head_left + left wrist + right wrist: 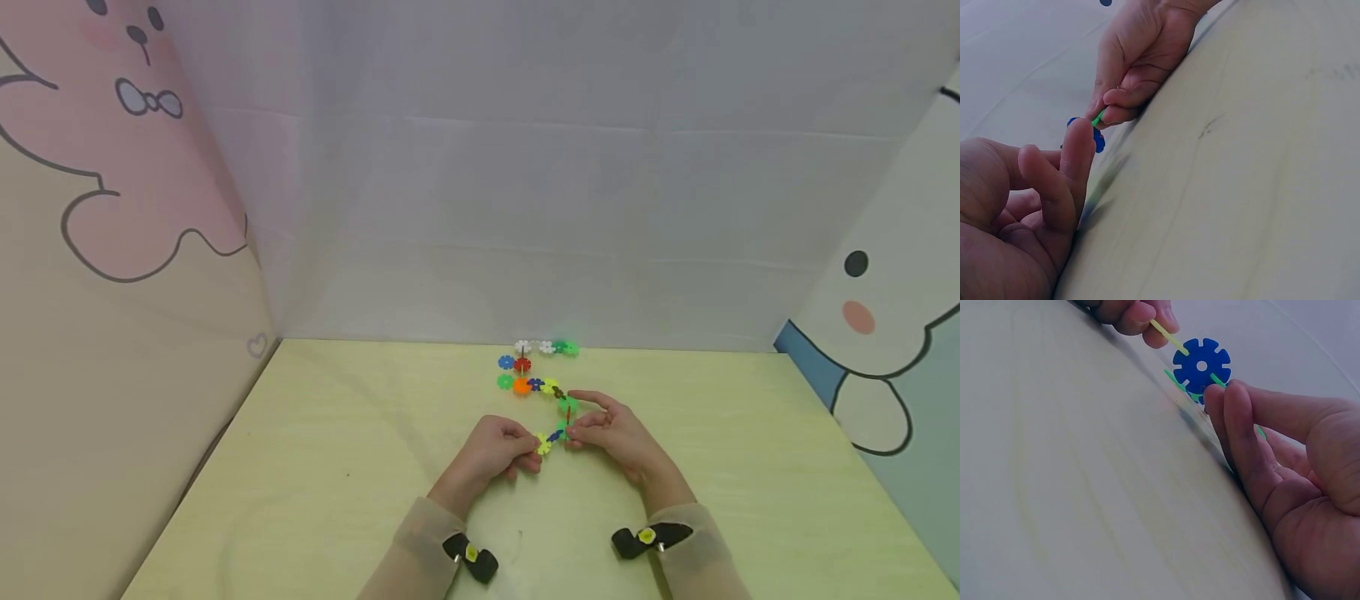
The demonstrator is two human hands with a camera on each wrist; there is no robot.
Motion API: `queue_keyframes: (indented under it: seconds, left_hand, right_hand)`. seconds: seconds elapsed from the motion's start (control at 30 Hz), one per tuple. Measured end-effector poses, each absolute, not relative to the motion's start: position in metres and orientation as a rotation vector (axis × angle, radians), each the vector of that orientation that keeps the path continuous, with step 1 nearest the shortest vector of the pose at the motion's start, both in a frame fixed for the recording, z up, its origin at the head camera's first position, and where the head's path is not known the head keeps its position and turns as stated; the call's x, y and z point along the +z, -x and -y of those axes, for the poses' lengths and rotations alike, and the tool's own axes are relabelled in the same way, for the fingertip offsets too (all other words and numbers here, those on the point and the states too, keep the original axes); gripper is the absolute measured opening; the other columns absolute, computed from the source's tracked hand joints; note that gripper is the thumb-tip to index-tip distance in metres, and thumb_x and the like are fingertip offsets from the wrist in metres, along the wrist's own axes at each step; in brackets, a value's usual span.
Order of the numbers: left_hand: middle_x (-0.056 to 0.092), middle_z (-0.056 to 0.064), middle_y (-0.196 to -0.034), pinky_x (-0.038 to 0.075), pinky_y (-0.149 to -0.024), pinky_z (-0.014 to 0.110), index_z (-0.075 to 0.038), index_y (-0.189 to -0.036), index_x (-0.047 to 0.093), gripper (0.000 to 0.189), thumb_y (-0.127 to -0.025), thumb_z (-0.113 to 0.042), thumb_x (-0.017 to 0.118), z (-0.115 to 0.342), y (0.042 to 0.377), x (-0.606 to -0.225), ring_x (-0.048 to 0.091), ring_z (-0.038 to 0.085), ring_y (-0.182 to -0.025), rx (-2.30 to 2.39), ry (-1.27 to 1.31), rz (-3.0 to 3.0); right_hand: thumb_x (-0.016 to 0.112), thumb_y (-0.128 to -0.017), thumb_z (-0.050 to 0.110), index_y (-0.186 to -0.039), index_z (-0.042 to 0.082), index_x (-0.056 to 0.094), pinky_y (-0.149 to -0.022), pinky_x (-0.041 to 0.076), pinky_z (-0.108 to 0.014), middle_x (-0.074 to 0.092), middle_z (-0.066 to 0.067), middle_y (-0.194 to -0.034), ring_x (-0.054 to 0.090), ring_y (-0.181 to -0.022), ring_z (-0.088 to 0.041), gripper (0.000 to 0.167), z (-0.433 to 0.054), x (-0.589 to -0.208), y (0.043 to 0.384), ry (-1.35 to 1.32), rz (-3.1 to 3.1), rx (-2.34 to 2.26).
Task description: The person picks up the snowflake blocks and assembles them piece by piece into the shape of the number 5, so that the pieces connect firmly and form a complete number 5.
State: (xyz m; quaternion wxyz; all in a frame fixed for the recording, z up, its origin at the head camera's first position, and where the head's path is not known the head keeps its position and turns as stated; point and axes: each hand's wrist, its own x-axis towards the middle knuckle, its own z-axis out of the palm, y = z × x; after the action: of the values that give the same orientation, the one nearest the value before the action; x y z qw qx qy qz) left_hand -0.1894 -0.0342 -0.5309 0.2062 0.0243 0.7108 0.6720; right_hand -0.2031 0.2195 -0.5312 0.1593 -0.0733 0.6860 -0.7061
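My left hand (498, 447) pinches a yellow notched plastic disc (543, 446) at the near end of a chain of interlocking snowflake discs. Slotted into it is a blue disc (1202, 366), seen face-on with a round centre hole in the right wrist view. On the blue disc's other side sits a green disc (562, 431), which my right hand (618, 433) pinches between thumb and finger. The right index finger reaches out to another green disc (567, 404) higher up, with a red disc (568, 415) edge-on between the two greens.
The chain runs back across the pale table (360, 517) through a yellow disc (550, 385) and an orange disc (522, 386). Beyond are a red disc (522, 365) and, by the white back wall (465, 250), white and green discs. Printed side panels flank the table.
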Motion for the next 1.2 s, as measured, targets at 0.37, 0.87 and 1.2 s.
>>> queue_keyframes:
  seconds: [0.37,0.87,1.2]
  left_hand:
    - [0.080,0.015,-0.081,0.046,-0.046,0.019,0.003,-0.093,0.076,0.014,-0.103,-0.006,0.074,0.0325,0.1877,-0.5283,0.077,0.015,-0.067,1.881,-0.072,-1.964]
    - [0.079,0.011,-0.081,0.044,-0.044,0.020,0.002,-0.096,0.076,0.013,-0.104,-0.009,0.074,0.0337,0.1890,-0.5320,0.073,0.012,-0.062,1.890,-0.096,-1.962]
    - [0.078,0.010,-0.084,0.051,-0.049,0.021,0.002,-0.104,0.072,0.011,-0.101,-0.008,0.075,0.0373,0.1901,-0.5308,0.073,0.014,-0.063,1.901,-0.099,-1.939]
  right_hand:
    - [0.074,-0.099,-0.007,-0.163,-0.005,0.039,-0.087,0.064,-0.033,0.079,-0.017,-0.098,0.079,-0.082,-0.020,0.072,-0.2146,-0.5283,0.2024,0.173,-1.986,-2.003]
    - [0.072,-0.101,-0.006,-0.164,-0.005,0.038,-0.087,0.063,-0.032,0.076,-0.009,-0.096,0.078,-0.085,-0.018,0.071,-0.2169,-0.5296,0.2034,0.186,-1.962,-2.023]
    - [0.072,-0.101,-0.007,-0.164,-0.005,0.038,-0.088,0.063,-0.032,0.077,-0.009,-0.095,0.077,-0.085,-0.018,0.072,-0.2179,-0.5312,0.2040,0.164,-1.975,-2.023]
